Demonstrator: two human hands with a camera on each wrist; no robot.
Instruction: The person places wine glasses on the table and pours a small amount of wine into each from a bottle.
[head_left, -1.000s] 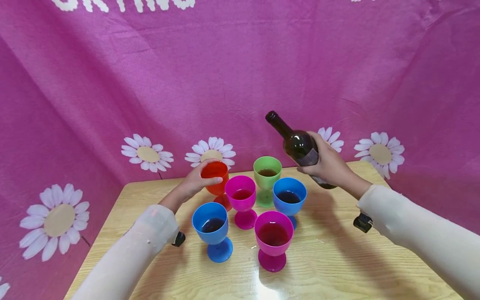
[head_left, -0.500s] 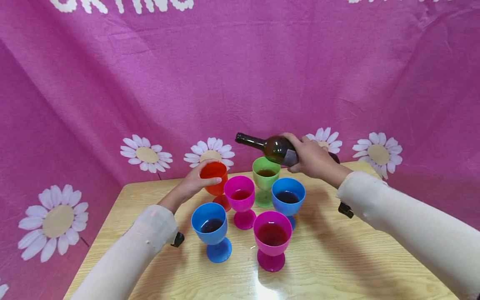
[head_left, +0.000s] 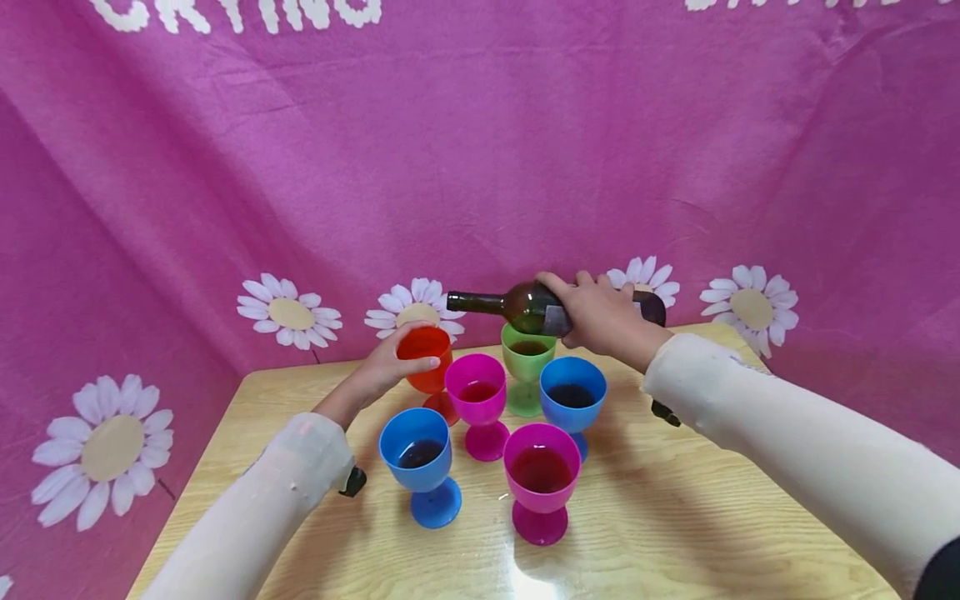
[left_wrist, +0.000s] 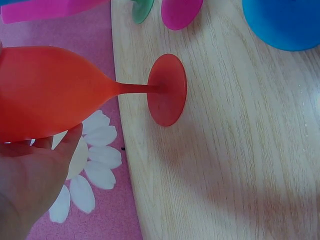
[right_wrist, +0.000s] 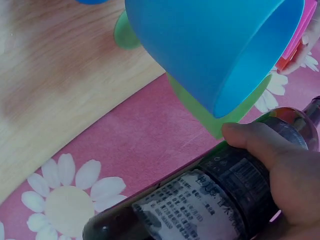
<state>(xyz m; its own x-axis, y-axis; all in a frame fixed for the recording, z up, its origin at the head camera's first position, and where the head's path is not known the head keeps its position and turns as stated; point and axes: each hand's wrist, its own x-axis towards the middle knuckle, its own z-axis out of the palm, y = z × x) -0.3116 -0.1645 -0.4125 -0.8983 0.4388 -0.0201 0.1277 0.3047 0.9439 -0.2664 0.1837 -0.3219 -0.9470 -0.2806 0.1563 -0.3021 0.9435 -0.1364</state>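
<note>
My left hand (head_left: 381, 367) holds the bowl of an orange-red goblet (head_left: 430, 380) at the back left of the table, thumb across the near side. In the left wrist view, the goblet's foot (left_wrist: 167, 90) stands on the tabletop. My right hand (head_left: 603, 319) grips a dark wine bottle (head_left: 525, 309) around its body. The bottle lies nearly level in the air, its neck pointing left and its mouth above and just right of the orange-red goblet. A printed label (right_wrist: 190, 205) shows on it in the right wrist view. No stream of liquid shows at the mouth.
Beneath the bottle stands a green goblet (head_left: 528, 364). Pink goblets (head_left: 476, 392) (head_left: 542, 492) and blue goblets (head_left: 573, 406) (head_left: 417, 467) stand nearer, all with dark or red liquid. A pink cloth (head_left: 480, 167) with daisies hangs behind the wooden table (head_left: 675, 517).
My right hand has moved left and tipped the wine bottle from a steep slant to nearly level, bringing its mouth toward the orange-red goblet. My left hand keeps its hold on the goblet.
</note>
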